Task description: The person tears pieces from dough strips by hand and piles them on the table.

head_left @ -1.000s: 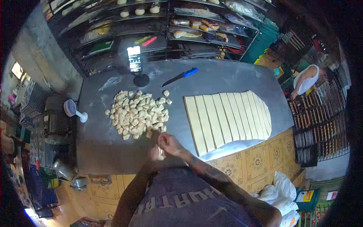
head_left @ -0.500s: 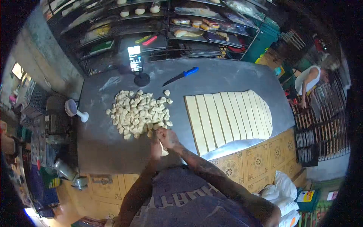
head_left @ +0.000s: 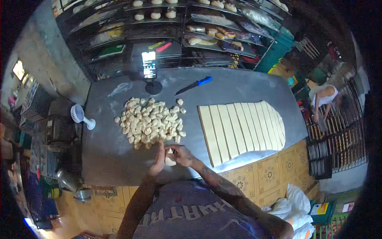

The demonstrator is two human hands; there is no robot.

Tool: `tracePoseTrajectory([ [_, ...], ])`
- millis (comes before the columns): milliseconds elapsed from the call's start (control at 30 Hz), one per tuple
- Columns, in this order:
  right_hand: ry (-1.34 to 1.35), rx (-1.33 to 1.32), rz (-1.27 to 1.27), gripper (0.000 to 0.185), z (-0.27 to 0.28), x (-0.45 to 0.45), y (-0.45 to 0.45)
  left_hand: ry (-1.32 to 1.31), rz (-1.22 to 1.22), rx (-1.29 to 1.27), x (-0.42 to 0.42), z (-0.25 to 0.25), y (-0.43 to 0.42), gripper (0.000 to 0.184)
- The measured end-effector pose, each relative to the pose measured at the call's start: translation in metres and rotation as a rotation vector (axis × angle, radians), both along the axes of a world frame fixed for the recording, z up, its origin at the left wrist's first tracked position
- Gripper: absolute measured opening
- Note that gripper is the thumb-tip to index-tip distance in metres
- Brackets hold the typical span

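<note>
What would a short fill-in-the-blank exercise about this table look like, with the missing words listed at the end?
1. The handle of the knife is coloured ____.
2. Seen by the camera wearer, the heap of dough pieces lies to the ____ of the sliced dough sheet.
3. A pale piece of dough shows ____ the left hand and the right hand.

Missing words: blue; left; between.
</note>
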State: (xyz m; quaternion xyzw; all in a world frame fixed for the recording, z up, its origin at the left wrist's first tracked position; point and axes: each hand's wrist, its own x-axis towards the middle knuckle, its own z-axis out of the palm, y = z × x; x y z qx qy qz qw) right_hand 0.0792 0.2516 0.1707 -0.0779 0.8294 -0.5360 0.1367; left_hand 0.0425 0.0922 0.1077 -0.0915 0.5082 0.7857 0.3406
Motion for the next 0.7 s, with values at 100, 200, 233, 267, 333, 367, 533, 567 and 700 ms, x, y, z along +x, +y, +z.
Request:
tracePoseTrajectory([
  [100,-0.197,-0.154,-0.132,0.033,-0.010,0.015,0.008,0.175,-0.148,-0.058,0.019,-0.144,0.010,0.060],
  [200,-0.212,-0.041,-0.190,0.032,-0.024,0.021,0.027,0.336,-0.209,-0.159,0.036,-0.174,0.017,0.061],
  [233,-0.124,0.131,-0.183,0.029,-0.032,0.022,0.029,0.410,-0.200,-0.244,0.047,-0.164,0.018,0.058],
  [267,-0.039,0.298,-0.179,0.027,-0.040,0.024,0.027,0.479,-0.198,-0.332,0.037,-0.141,0.047,0.056],
  [333,0.137,0.319,-0.109,0.028,-0.070,0.023,0.028,0.620,-0.195,-0.502,0.052,-0.115,0.035,0.050],
  [367,0.323,0.351,-0.049,0.029,-0.085,0.022,0.029,0.695,-0.196,-0.582,0.051,-0.102,0.034,0.047],
  [533,0.196,0.324,-0.060,0.046,-0.048,-0.011,0.023,1.128,-0.169,-0.950,0.039,-0.026,0.043,0.034],
  [567,0.203,0.326,-0.065,0.046,-0.037,-0.018,0.020,1.138,-0.169,-0.947,0.038,-0.098,0.024,0.034],
  [700,-0.115,0.157,-0.239,0.026,-0.014,-0.040,0.004,0.274,0.129,-0.087,-0.035,-0.232,0.037,0.040],
])
